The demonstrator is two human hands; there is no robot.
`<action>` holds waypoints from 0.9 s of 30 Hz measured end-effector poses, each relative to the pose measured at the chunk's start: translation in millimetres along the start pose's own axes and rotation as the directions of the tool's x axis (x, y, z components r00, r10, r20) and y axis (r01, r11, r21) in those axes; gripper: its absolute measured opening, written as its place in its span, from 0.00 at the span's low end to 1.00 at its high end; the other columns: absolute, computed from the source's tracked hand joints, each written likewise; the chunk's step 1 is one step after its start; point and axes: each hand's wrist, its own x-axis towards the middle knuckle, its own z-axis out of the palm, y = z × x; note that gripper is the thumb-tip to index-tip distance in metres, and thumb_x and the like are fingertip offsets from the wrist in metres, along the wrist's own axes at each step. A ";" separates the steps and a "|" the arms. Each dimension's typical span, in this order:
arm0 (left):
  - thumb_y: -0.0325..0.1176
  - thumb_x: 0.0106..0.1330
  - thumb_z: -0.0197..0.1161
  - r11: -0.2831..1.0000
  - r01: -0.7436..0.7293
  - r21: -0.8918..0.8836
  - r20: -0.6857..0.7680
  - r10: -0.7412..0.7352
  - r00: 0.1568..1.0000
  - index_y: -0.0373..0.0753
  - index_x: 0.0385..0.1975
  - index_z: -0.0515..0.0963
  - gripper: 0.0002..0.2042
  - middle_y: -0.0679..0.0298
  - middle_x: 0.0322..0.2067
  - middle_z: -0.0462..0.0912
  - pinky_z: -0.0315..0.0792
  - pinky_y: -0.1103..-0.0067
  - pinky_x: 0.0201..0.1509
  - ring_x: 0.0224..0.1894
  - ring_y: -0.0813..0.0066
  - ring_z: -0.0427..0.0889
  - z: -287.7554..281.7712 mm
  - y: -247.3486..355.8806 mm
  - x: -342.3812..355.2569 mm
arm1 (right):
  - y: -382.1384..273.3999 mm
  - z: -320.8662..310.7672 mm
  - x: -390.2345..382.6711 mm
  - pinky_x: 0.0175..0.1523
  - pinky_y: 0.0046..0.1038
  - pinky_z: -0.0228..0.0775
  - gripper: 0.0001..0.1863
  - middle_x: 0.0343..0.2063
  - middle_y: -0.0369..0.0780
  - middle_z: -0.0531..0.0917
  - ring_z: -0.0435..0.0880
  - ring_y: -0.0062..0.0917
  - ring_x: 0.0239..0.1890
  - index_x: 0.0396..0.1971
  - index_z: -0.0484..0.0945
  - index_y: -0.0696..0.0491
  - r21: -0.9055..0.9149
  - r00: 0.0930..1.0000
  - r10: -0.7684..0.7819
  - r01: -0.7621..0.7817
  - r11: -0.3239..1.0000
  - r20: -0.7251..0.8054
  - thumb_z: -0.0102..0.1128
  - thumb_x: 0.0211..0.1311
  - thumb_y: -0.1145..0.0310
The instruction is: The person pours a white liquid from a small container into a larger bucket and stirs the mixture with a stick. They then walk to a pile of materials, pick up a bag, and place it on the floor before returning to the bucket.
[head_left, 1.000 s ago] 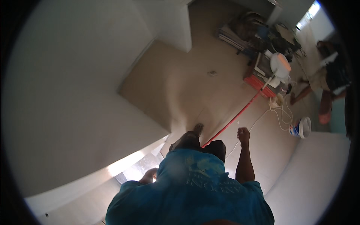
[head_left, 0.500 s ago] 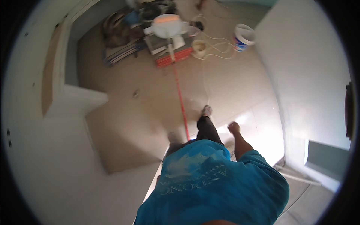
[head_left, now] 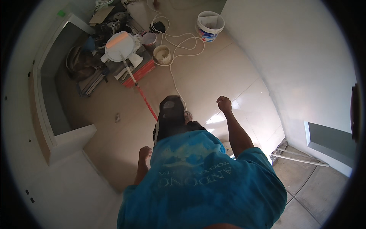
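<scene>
My right hand hangs forward of my body over the tiled floor, fingers curled in, with nothing seen in it. Lower and to the left, my left hand is beside my hip, also curled and holding nothing I can see. Neither hand touches anything. Ahead, a paint roller with an orange sleeve rests across a round white tub. Its long red pole slants down toward my legs, and its lower end is hidden behind my knee.
A cream pail and a white bucket stand ahead. A pale cable loops across the floor toward my foot. Bags and tools are piled at the far left. Walls flank both sides; a low ledge juts in at left.
My view has shifted, so the tub, roller and buckets sit further left. My left hand has come into view. My right arm reaches further forward, and my other leg is raised in front.
</scene>
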 end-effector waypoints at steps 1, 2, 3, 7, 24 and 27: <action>0.32 0.60 0.46 1.000 0.023 -0.009 -0.005 -0.023 1.000 0.40 0.21 0.73 0.10 0.62 0.26 0.78 0.72 0.71 0.31 0.29 0.72 0.77 0.1 5.8 15.7 | -0.3 -1.3 10.6 0.39 0.32 0.73 0.06 0.26 0.39 0.82 0.81 0.34 0.33 0.20 0.79 0.50 0.033 1.000 0.029 -0.029 0.999 0.007 0.51 0.44 0.72; 0.30 0.59 0.46 0.999 0.024 -0.023 -0.026 -0.024 0.999 0.40 0.20 0.73 0.10 0.64 0.24 0.77 0.71 0.73 0.29 0.27 0.74 0.77 -0.7 14.5 30.2 | 1.2 -3.8 21.4 0.39 0.33 0.73 0.05 0.27 0.39 0.82 0.81 0.34 0.33 0.19 0.78 0.49 0.062 0.998 0.062 -0.062 0.996 0.012 0.52 0.44 0.70; 0.29 0.58 0.46 0.999 0.024 -0.037 -0.051 -0.026 0.998 0.41 0.19 0.74 0.10 0.65 0.22 0.77 0.71 0.75 0.28 0.25 0.75 0.76 -3.2 25.9 42.2 | 4.3 -1.2 32.7 0.39 0.33 0.73 0.06 0.27 0.39 0.82 0.81 0.34 0.33 0.19 0.78 0.49 0.065 1.000 -0.012 0.013 0.998 -0.017 0.52 0.45 0.70; 0.26 0.56 0.47 0.999 0.024 0.043 -0.151 -0.018 0.988 0.42 0.18 0.75 0.09 0.68 0.18 0.75 0.68 0.81 0.23 0.21 0.79 0.74 -4.9 118.3 62.6 | 5.8 11.7 94.4 0.38 0.32 0.73 0.06 0.27 0.38 0.82 0.81 0.34 0.32 0.19 0.78 0.48 0.067 0.998 0.000 0.004 0.998 -0.061 0.51 0.47 0.68; 0.37 0.58 0.50 0.994 -0.052 -0.099 -0.079 0.044 0.996 0.37 0.32 0.77 0.12 0.62 0.30 0.80 0.71 0.75 0.37 0.33 0.73 0.78 -31.6 558.2 252.1 | -92.8 -92.3 535.9 0.40 0.32 0.72 0.03 0.26 0.39 0.80 0.80 0.35 0.34 0.25 0.75 0.49 -0.128 0.994 0.106 -0.107 0.986 -0.019 0.54 0.47 0.72; 0.35 0.60 0.47 0.958 -0.197 -0.208 -0.110 0.177 0.978 0.36 0.32 0.77 0.12 0.62 0.29 0.79 0.71 0.76 0.37 0.32 0.73 0.78 -26.0 619.2 272.7 | -95.6 -101.4 605.3 0.43 0.38 0.71 0.06 0.28 0.43 0.80 0.79 0.37 0.36 0.28 0.75 0.50 -0.211 0.991 0.100 -0.080 0.974 0.088 0.54 0.49 0.67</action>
